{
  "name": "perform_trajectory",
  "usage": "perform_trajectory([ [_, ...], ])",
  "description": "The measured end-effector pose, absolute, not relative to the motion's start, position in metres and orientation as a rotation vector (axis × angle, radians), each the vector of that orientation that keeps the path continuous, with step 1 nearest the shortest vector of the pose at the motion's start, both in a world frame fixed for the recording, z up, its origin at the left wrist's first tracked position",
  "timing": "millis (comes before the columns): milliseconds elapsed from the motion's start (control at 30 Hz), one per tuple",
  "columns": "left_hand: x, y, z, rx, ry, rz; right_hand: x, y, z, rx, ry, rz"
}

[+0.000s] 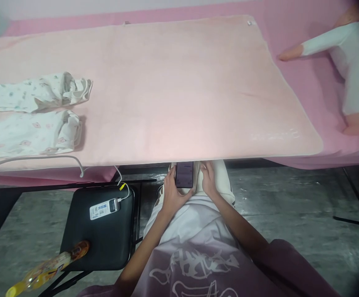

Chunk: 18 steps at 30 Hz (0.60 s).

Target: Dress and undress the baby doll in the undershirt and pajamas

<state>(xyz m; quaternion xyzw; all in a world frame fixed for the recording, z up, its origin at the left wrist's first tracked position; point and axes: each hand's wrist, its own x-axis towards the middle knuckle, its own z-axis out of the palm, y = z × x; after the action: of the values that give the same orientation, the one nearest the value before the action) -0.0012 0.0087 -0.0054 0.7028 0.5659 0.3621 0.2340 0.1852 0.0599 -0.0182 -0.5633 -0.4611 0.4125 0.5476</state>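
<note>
A dark smartphone (184, 175) lies in my lap just below the table's front edge. My left hand (174, 194) grips it, with the fingers along its left side and the thumb under its lower end. To the right of the phone, my right hand (208, 179) rests on my light trousers, fingers stretched out and apart from the phone. Its fingertips reach close to the table edge.
A pale pink mat (179, 90) covers the table, with two folded patterned cloths (27, 134) (37, 93) at left. A doll (357, 70) stands right. A black stool (105, 243) holds a cabled white device (104, 209) and a bottle (49, 268).
</note>
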Motion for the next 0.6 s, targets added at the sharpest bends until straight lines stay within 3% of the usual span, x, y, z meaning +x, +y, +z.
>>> perform_trajectory([
  [600, 0.000, 0.009, -0.006, 2.000, 1.657, 0.887, 0.195, 0.061, -0.025, -1.332, -0.935, 1.101],
])
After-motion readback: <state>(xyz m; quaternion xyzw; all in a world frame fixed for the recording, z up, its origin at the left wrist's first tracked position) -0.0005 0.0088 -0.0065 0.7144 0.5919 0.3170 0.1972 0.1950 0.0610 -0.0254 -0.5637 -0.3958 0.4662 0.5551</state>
